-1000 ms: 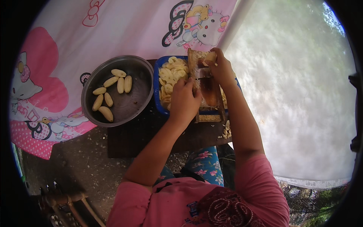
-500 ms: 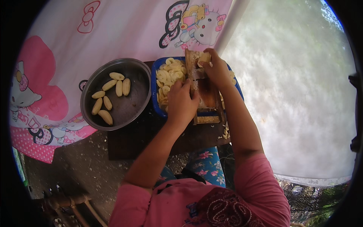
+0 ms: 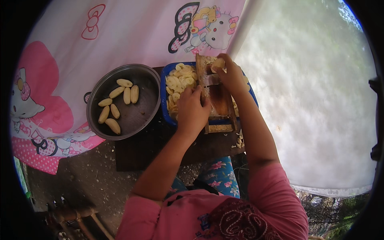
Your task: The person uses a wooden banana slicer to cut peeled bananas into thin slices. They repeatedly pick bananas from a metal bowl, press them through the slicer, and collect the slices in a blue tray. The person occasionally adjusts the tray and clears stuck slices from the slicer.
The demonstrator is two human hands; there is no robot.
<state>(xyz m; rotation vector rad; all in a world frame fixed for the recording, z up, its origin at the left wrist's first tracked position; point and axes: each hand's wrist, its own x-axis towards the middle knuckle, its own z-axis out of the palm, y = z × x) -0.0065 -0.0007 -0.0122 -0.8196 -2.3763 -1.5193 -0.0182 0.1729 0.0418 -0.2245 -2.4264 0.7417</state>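
Observation:
A wooden slicer [image 3: 220, 100] with a metal blade across it rests over a blue basin [image 3: 163, 94]. My left hand [image 3: 193, 109] is closed on the slicer's left rail, its fingertips partly hidden. At the slicer's far end my right hand [image 3: 232, 76] grips a peeled banana [image 3: 217, 64], holding it against the board just beyond the blade. Thin round banana slices [image 3: 180, 82] fill the basin on the left of the slicer, and a few more show along its right side.
A round metal pan [image 3: 140, 120] with several peeled bananas [image 3: 115, 111] stands to the left. Basin and pan sit on a dark low table [image 3: 136, 154]. Small scraps lie at its right edge. A pink printed curtain [image 3: 132, 36] hangs behind, and a pale sheet [image 3: 312, 100] on the right.
The whole view has shifted down a little. Both hands, the banana and the slicer keep nearly the same positions relative to one another.

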